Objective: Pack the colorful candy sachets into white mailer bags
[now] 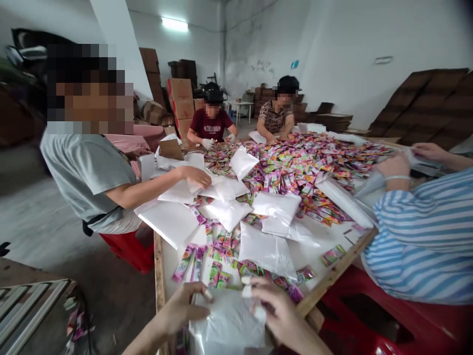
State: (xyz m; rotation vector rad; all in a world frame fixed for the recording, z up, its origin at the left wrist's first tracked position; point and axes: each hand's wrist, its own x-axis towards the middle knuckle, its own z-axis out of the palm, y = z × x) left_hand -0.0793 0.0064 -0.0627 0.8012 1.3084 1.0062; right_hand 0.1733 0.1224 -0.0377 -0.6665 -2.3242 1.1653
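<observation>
A white, translucent plastic bag (228,323) lies at the near edge of the table, close to my body. My left hand (186,305) grips its left upper edge with curled fingers and the thumb on top. At the upper right corner, my right hand (273,308) pinches the same bag. White covers show on some fingertips of both hands. Just beyond the bag lie loose small sachets (214,273) in purple and green. A filled white pouch (268,249) rests on the table past my right hand. What the bag holds is hidden.
A large heap of sachets (295,167) covers the far part of the wood-rimmed table. More white pouches (227,212) lie mid-table. A person on the left (88,167) touches pouches; a person in stripes (428,236) works at right. Two others sit beyond.
</observation>
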